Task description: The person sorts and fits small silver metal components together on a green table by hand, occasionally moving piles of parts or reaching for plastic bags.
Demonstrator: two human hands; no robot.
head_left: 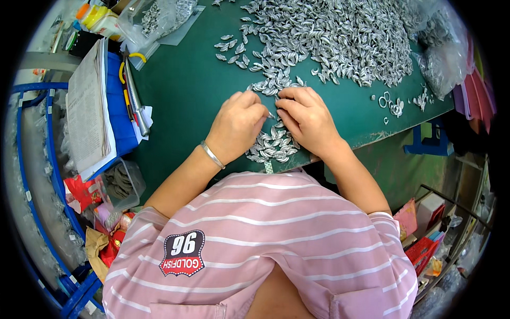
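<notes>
At the far left, a stack of papers (87,106) lies on a blue folder at the edge of the counter (186,106), and just to its right sit a few hand tools (133,95) with yellow grips. Near those, lower down, a clear plastic box (123,183) holds something dark. At the far left corner of the green counter lies a clear bag (159,21) of small metal parts.

My left hand (236,125), with a silver bangle (212,155) on the wrist, rests curled on the counter, its fingertips pinched together at the middle where the two hands meet. What it pinches looks like one of the small silver metal pieces, though the piece itself is mostly hidden by my fingers. Under and between both hands lies a small heap of silver pieces (273,146), near the counter's near edge.

My right hand (305,119) is just beside the left, fingers bent and touching it at the tips, closed in the same pinch on the small piece; I cannot tell exactly how it is held.

Beyond my hands, far and to the right, spreads the big pile of silver pieces (334,40). Further right lie a few small metal rings (388,102), and at the right edge another clear bag (443,53) of parts.
</notes>
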